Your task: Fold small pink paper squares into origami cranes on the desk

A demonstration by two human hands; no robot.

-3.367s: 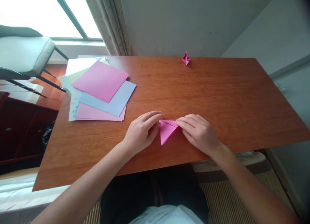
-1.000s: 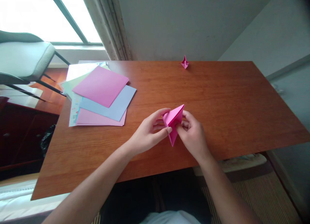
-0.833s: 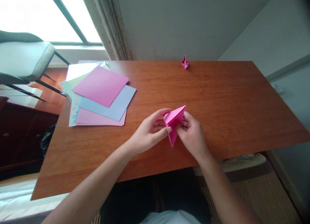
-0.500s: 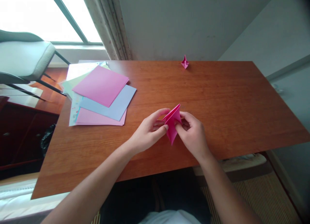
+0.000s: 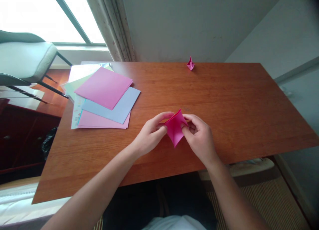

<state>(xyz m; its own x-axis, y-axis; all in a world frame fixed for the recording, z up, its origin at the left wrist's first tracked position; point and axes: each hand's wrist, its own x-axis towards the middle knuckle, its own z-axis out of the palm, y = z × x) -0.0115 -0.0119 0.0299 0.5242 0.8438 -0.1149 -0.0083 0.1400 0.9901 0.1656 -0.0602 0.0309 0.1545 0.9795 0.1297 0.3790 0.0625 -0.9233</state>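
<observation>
A curtain [image 5: 109, 22], chair [image 5: 27, 57] and wooden table [image 5: 236, 104] suggest a home.

Wooden table [image 5: 236, 107]: reddish brown, visible grain; paper pile at far left, one small folded piece at far edge.
Pile, as I see it from here: bright pink sheet [image 5: 104, 87] uppermost, set askew; blue sheet [image 5: 124, 105] partly beneath, jutting right; pale pink sheets [image 5: 104, 121] under the blue, toward the near side; a patterned sheet [image 5: 75, 114] shows along the left. Folded pink piece [image 5: 190, 64] stands well apart from the pile, right of centre, one pointed tip upward.
</observation>
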